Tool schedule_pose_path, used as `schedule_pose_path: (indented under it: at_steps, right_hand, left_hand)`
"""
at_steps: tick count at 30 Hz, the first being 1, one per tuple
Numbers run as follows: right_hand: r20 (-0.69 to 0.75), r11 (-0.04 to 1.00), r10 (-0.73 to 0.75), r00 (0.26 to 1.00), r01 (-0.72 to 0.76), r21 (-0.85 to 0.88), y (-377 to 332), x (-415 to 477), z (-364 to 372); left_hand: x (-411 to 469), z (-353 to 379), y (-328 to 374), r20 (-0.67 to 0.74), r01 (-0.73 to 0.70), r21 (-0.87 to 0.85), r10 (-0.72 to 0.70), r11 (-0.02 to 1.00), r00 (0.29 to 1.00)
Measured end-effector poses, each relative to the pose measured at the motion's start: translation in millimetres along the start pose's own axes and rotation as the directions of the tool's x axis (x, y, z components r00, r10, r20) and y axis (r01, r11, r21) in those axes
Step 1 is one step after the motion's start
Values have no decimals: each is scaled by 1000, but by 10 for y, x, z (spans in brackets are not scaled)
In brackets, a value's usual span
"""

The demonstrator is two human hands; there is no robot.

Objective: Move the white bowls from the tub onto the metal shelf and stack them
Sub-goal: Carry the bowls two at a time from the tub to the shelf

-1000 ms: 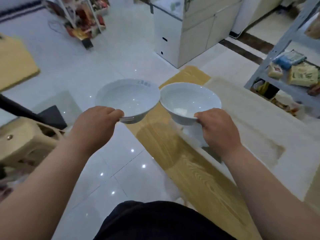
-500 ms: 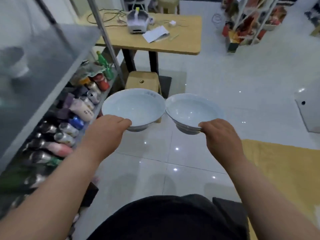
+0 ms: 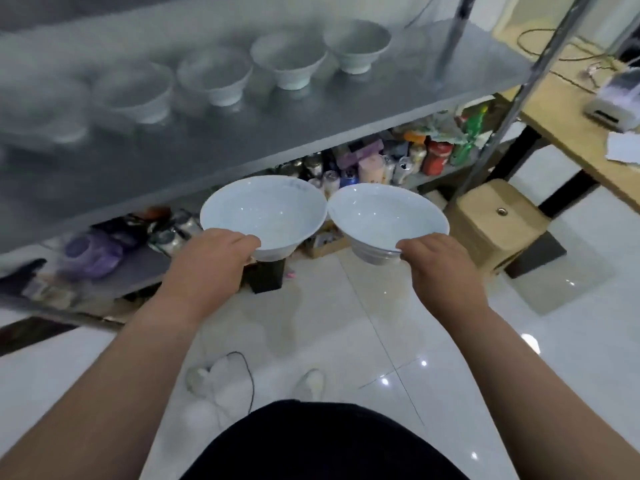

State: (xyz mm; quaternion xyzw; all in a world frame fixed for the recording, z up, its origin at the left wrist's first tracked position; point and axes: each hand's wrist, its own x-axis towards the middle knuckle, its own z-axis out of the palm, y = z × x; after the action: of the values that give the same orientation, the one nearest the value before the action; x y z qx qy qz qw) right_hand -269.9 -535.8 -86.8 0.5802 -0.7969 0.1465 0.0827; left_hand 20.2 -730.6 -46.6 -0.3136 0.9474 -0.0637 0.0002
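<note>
The left hand (image 3: 207, 261) holds the left bowl (image 3: 263, 213) by its near rim, and the right hand (image 3: 440, 268) holds the right bowl (image 3: 384, 216) the same way. Each thumb lies over the rim. The fingers pass beneath the bowl wall and are hidden, so their spread cannot be told, but the hold reads as a pinch of the rim. Both bowls are carried upright in the air, rims touching or very nearly so, in front of and below the top deck of the metal shelf (image 3: 242, 143). The tub is not in view. Both bowls look empty. A ridged band shows near the foot of the right bowl; whether a second bowl nests under it cannot be told. Handling, as judged: glazed ceramic is rigid, smooth and probably slippery, has some weight for a one-handed rim hold, and is liable to chip on impact. Grip at the rim with support under the flare, keep the rims from knocking together, and set down foot first. A row of white bowls (image 3: 287, 60) stands upright side by side on the top deck, too blurred to show contents or stacking. The lower deck carries bottles and cans (image 3: 436, 155).
</note>
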Motion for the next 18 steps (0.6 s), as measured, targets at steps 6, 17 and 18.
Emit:
schedule_pose_path:
  at_steps: [6, 17, 18]
  right_hand:
    - [-45, 941, -297, 954, 300, 154, -623, 486, 348]
    - [-83, 751, -626, 775, 628, 202, -2390, 1014, 569]
    - [-87, 749, -630, 771, 634, 194, -2580, 1062, 579]
  left_hand:
    - [-909, -16, -278, -6, 328, -4, -328, 945, 945]
    - [-2264, 33, -1104, -134, 627, -43, -627, 778, 768]
    - [-2342, 28, -1250, -139, 635, -42, -634, 771, 760]
